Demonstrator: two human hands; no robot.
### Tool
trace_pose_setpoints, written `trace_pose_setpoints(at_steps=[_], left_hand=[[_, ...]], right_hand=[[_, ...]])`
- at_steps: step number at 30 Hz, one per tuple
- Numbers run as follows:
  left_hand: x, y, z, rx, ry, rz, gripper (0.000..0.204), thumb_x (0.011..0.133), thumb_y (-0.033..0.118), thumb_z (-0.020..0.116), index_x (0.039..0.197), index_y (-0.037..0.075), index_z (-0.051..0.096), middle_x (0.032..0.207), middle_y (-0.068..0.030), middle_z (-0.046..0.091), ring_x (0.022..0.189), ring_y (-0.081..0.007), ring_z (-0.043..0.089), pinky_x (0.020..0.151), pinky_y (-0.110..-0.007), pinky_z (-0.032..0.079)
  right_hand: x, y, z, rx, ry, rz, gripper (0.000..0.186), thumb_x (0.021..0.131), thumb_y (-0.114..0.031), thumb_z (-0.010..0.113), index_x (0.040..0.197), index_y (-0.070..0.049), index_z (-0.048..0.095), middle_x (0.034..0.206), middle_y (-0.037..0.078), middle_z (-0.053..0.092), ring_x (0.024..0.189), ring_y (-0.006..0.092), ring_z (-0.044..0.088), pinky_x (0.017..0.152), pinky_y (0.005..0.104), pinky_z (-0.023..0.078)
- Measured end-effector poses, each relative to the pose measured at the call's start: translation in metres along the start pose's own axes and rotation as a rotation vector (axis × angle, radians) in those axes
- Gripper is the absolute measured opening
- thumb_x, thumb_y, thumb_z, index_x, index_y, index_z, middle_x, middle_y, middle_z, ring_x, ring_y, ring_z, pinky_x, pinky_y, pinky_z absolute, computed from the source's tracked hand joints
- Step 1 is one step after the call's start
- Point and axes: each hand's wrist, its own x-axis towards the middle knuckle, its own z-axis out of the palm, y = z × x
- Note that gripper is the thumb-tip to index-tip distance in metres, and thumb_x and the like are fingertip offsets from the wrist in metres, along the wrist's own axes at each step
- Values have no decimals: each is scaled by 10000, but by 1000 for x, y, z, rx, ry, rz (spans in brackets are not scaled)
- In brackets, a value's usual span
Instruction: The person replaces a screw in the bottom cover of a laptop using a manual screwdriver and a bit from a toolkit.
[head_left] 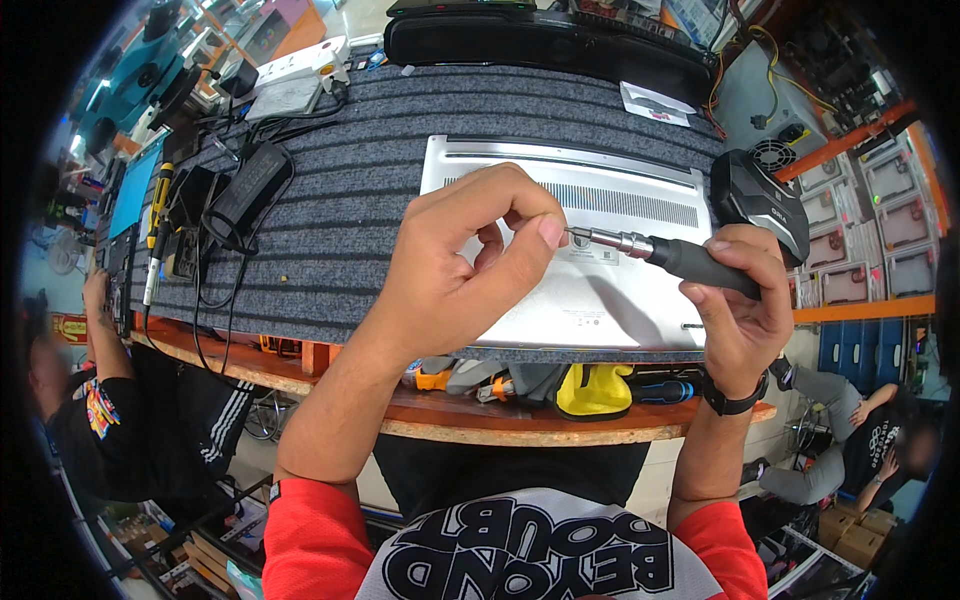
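Note:
A silver laptop (560, 290) lies bottom side up on the ribbed grey mat, with its long vent grille facing me. Above it my right hand (745, 290) is wrapped round the black handle of a screwdriver (690, 262), whose metal shaft points left. My left hand (480, 250) is closed, thumb and forefinger pinched together right at the screwdriver's tip. Whatever sits between those fingertips is too small to make out. The left hand covers part of the laptop's left side.
A black power adapter (250, 195) with cables and a yellow-black soldering iron (158, 205) lie left. A black mouse-like device (765, 200) touches the laptop's right side. A black bar-shaped speaker (540, 45) stands behind. Below, a shelf (480, 425) holds tools and a yellow pouch (592, 390). Two people sit nearby.

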Motion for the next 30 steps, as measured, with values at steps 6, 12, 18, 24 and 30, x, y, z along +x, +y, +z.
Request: trace_pose_setpoints(at_steps=[6, 12, 18, 24, 30], left_hand=[[-1, -2, -4, -91, 91, -38, 143, 1003, 112, 616, 929, -5, 649, 875, -85, 662, 757, -102, 600, 664, -241, 482], [1, 1, -2, -121, 51, -41, 166, 1007, 111, 616, 1019, -38, 690, 941, -126, 701, 831, -139, 657, 670, -260, 519], [0, 0, -3, -116, 37, -6, 176, 1007, 104, 613, 1037, -51, 690, 948, -129, 704, 847, -153, 667, 715, -277, 546], [1, 0, -2, -131, 46, -16, 132, 980, 62, 638, 1043, -42, 690, 947, -123, 704, 847, -149, 666, 712, -272, 543], [2, 4, 2, -80, 59, -43, 67, 941, 30, 692, 991, -12, 680, 916, -88, 693, 830, -125, 653, 700, -252, 523]], right_hand=[[0, 5, -1, 11, 46, -43, 417, 750, 79, 826, 1118, 12, 642, 1128, 144, 612, 1020, 194, 598, 865, 300, 509], [0, 0, 1, 68, 42, 4, 407, 763, 85, 818, 1118, 7, 635, 1140, 140, 606, 1029, 190, 592, 881, 295, 502], [1, 2, 0, 38, 28, -25, 419, 757, 88, 823, 1120, -4, 634, 1146, 138, 601, 1034, 187, 588, 886, 295, 500], [1, 3, 1, 16, 25, -54, 422, 750, 95, 821, 1111, -8, 628, 1137, 137, 593, 1033, 190, 588, 889, 295, 502], [1, 1, 3, 21, 34, -43, 413, 730, 112, 817, 1081, -13, 639, 1111, 133, 595, 990, 187, 597, 858, 298, 510]])
